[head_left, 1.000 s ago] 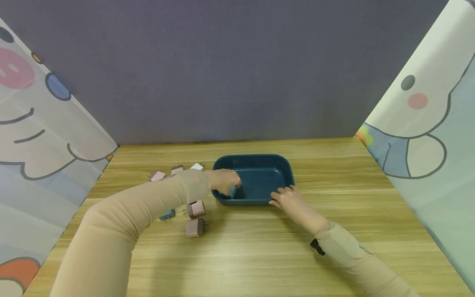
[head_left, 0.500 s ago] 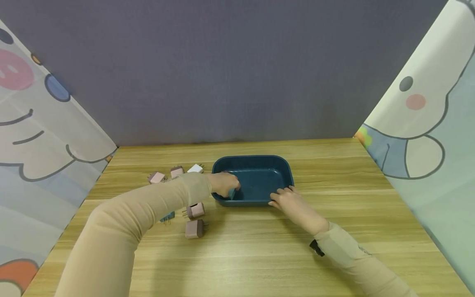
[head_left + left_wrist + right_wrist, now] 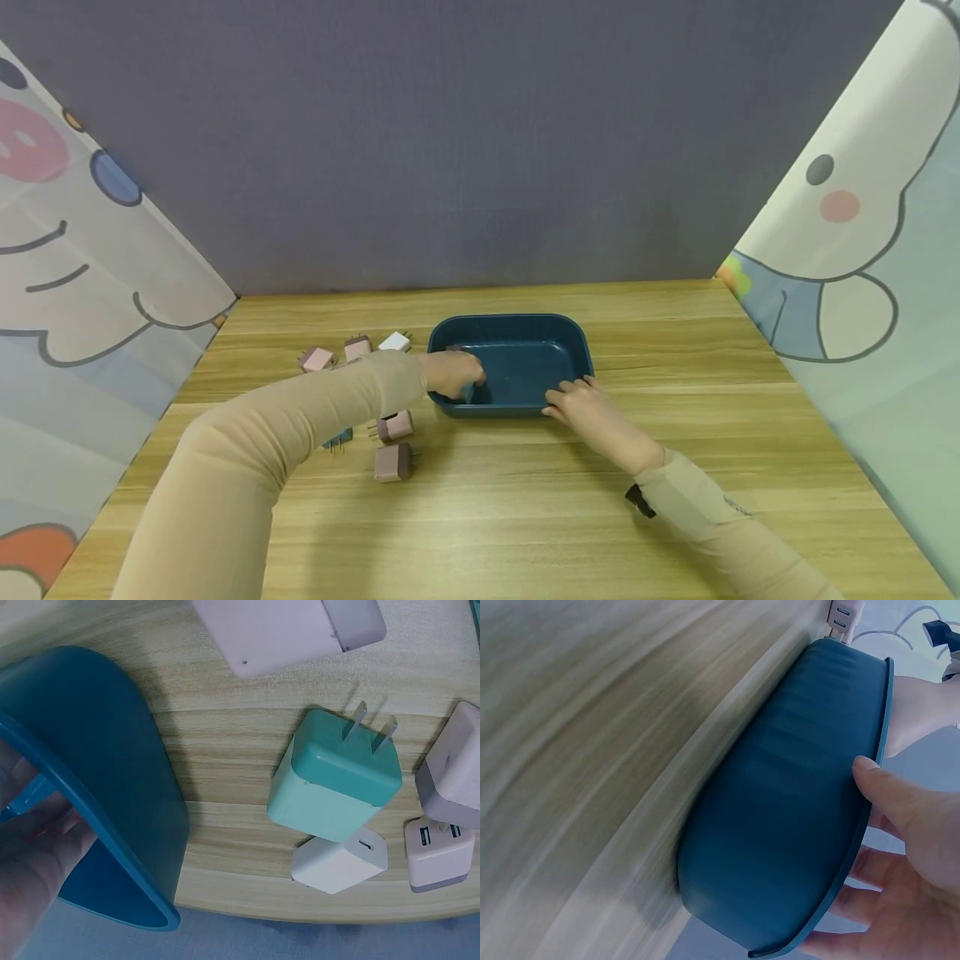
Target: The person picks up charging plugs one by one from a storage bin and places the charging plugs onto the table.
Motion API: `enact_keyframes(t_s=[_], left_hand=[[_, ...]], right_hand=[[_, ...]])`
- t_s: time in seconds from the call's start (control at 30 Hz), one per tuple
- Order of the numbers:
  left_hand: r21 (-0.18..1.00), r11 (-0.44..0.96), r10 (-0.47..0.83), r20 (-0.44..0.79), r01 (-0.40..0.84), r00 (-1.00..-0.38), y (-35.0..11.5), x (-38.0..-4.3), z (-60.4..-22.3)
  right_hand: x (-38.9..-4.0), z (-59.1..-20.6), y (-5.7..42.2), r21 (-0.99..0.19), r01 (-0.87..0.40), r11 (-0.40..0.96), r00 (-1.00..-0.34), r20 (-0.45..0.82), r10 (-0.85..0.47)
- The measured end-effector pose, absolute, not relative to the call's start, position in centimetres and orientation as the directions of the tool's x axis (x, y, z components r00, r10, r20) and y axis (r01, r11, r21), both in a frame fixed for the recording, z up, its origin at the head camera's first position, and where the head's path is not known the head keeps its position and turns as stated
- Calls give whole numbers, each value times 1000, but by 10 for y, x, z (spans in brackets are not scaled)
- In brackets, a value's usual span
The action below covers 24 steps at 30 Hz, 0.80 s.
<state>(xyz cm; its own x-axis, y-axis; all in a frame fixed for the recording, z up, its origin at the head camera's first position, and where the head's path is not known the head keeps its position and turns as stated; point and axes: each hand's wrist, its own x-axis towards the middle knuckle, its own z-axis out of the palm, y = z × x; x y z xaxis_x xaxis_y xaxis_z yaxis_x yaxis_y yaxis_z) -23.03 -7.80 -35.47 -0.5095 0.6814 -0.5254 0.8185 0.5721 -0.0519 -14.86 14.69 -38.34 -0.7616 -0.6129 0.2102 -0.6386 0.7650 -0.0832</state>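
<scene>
My left hand [image 3: 452,372] reaches over the left side of a dark blue plastic basin [image 3: 517,411]. Inside, near the basin's front left corner, it holds a blue-teal charger [image 3: 468,392], mostly covered by the fingers. The left wrist view shows these fingers behind the basin wall, with a bit of blue between them. At the front right corner, my right hand [image 3: 588,412] grips the rim. Its thumb [image 3: 877,780] presses the outer wall while the other fingers go over the rim to the inner side.
Left of the basin, several plug chargers lie on the wooden table [image 3: 495,517]: a white one [image 3: 394,342], a teal one [image 3: 337,772] with its prongs up, and pink ones such as this charger [image 3: 393,462]. A grey panel [image 3: 480,167] stands behind the table.
The left hand has dipped slightly inside the basin with the charger, then stayed nearly still over the last half second. The right hand keeps its place on the rim.
</scene>
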Motion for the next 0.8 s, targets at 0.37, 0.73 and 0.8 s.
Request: enact_keyframes(t_s=[0.37,0.73,0.8], left_hand=[[-25,583,680,-532,812,-505,-78,-233,-357],[6,603,684,-518,797,-513,-79,-232,-345],[5,612,678,-518,791,-522,-78,-231,-341]], right_hand=[[-151,-391,150,-122,-680,723,-721,293,-628],[-149,-383,145,-79,-639,765,-763,197,-616],[-149,-384,146,-81,-639,765,-762,201,-615]])
